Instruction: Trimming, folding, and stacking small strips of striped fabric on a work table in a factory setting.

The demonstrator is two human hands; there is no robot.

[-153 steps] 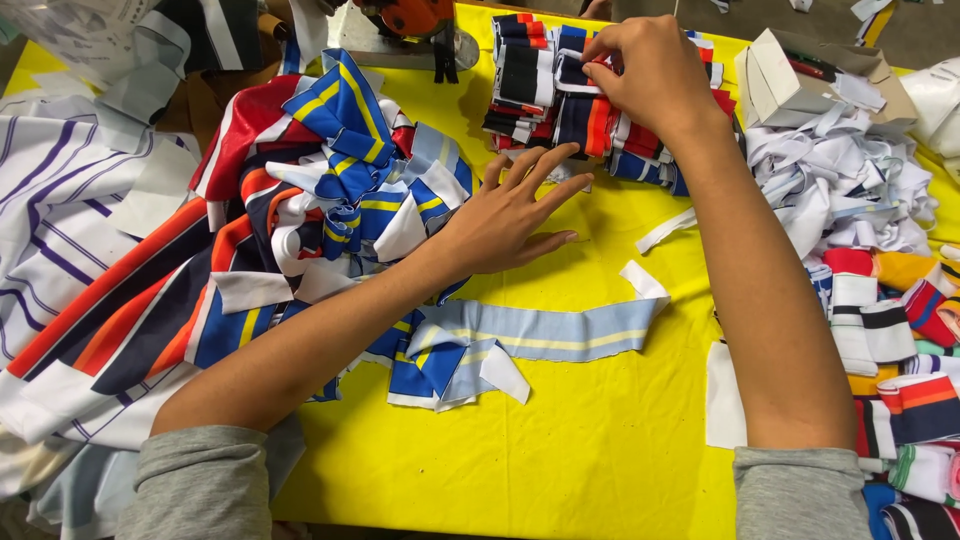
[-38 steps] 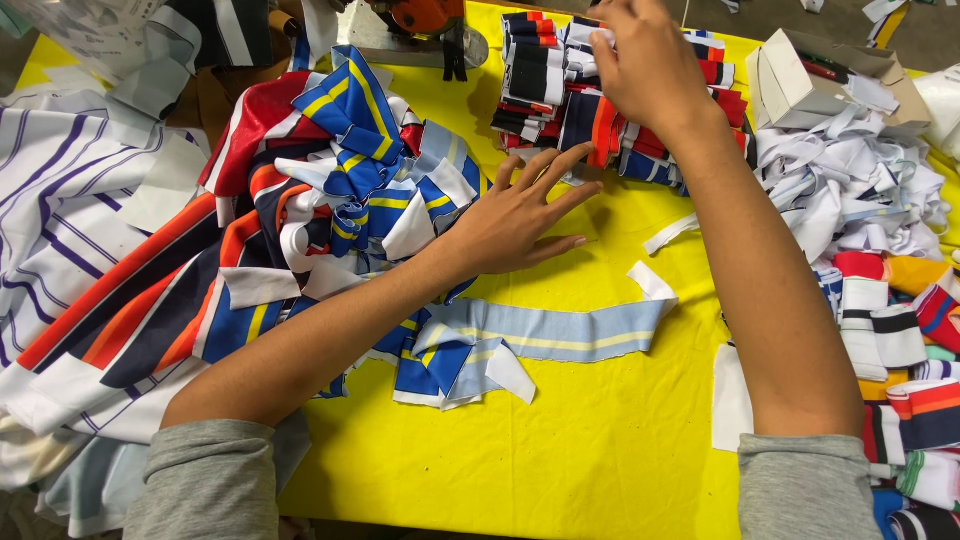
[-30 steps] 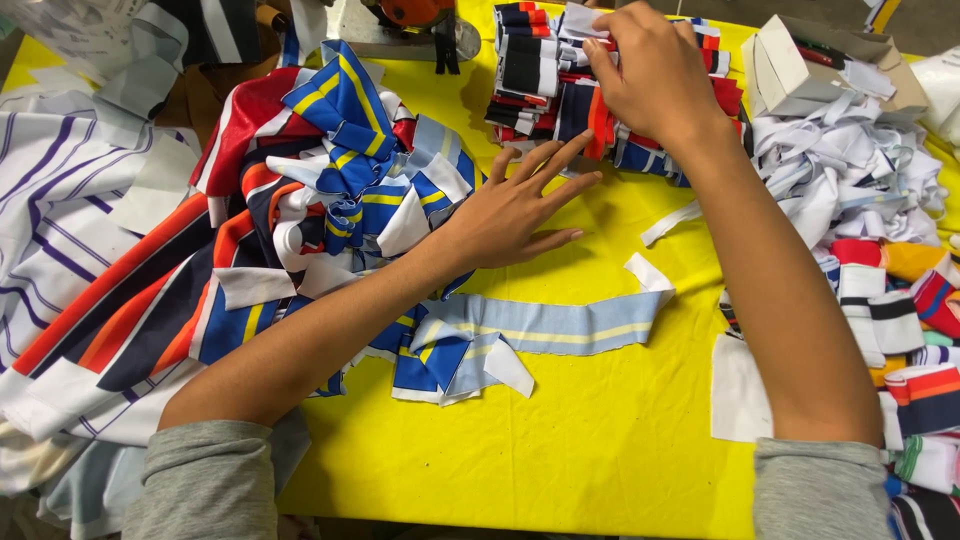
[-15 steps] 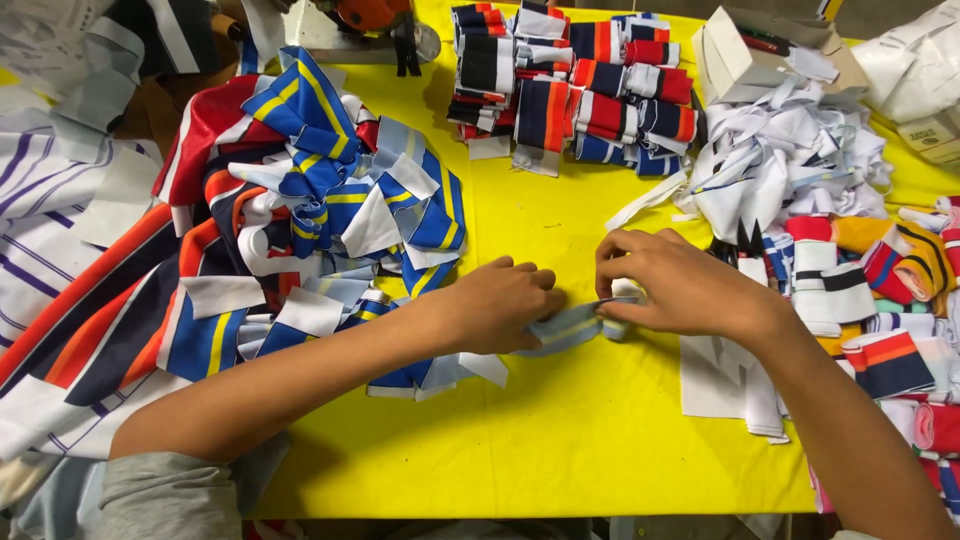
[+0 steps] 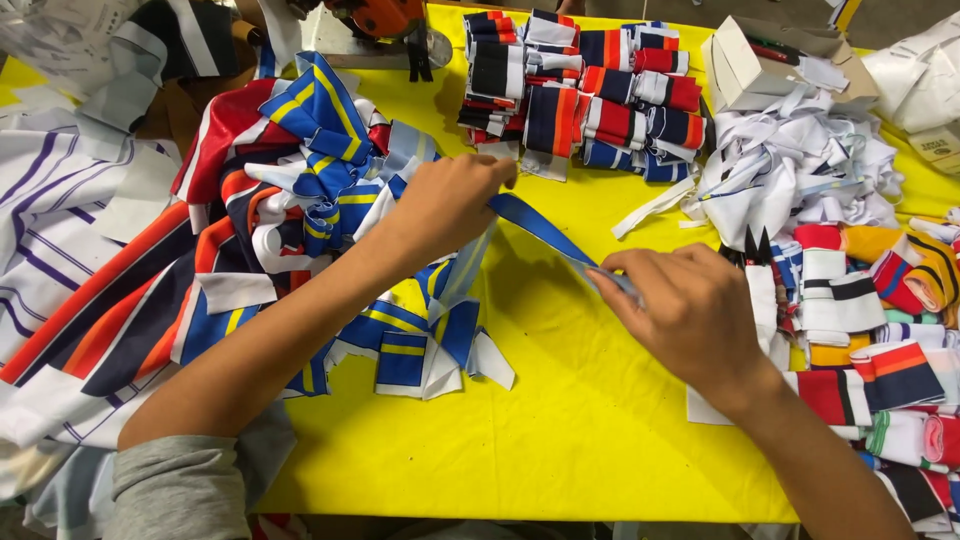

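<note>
My left hand (image 5: 450, 200) and my right hand (image 5: 690, 310) hold the two ends of a blue striped knit strip (image 5: 540, 225), lifted off the yellow table (image 5: 560, 400) and stretched between them. The left hand pinches the upper end beside a loose pile of blue, yellow, red and white strips (image 5: 300, 200). The right hand grips the lower end near the table's middle. A short hanging part of the strip drops below the left hand.
Folded striped strips are stacked in rows (image 5: 580, 95) at the back. White scraps (image 5: 790, 175) and a small cardboard box (image 5: 760, 65) lie at the back right. More folded striped pieces (image 5: 880, 330) line the right edge. An orange machine (image 5: 375, 20) stands at the far edge.
My right hand left the folded stack at the back and came down to the strip on the table. Both hands took hold of it and raised it, pulling it taut.
</note>
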